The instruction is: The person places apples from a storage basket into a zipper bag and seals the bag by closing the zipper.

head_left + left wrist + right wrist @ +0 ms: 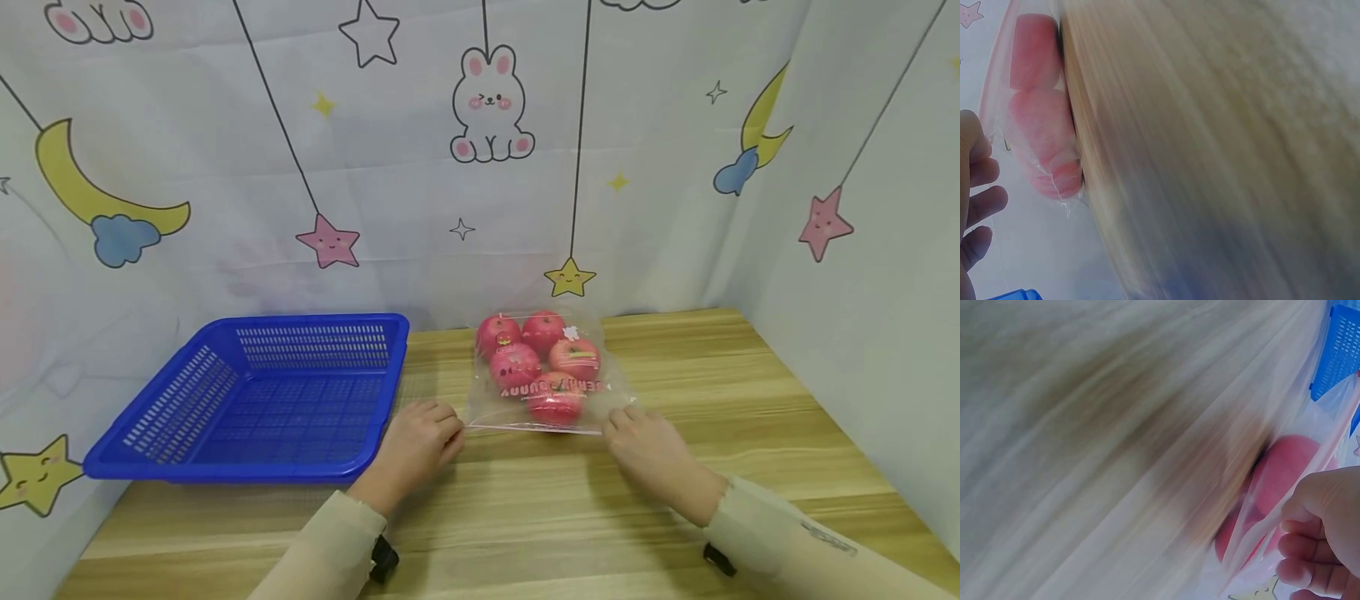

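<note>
A clear plastic zip bag (487,408) with printed lettering lies on the table, its zip edge towards me. Inside it are several red apples (555,400), also seen through the plastic in both wrist views. My left hand (422,442) pinches the left end of the zip edge between thumb and index finger; its other fingers (988,206) are loosely bent. At the opposite end, my right hand (651,446) grips the bag's right corner, with thumb and fingers (1304,547) curled at the plastic.
To the left of the bag stands a blue plastic basket (393,392) with slotted walls and nothing in it. The wooden table (510,533) meets a white printed curtain (420,192) behind and at both sides.
</note>
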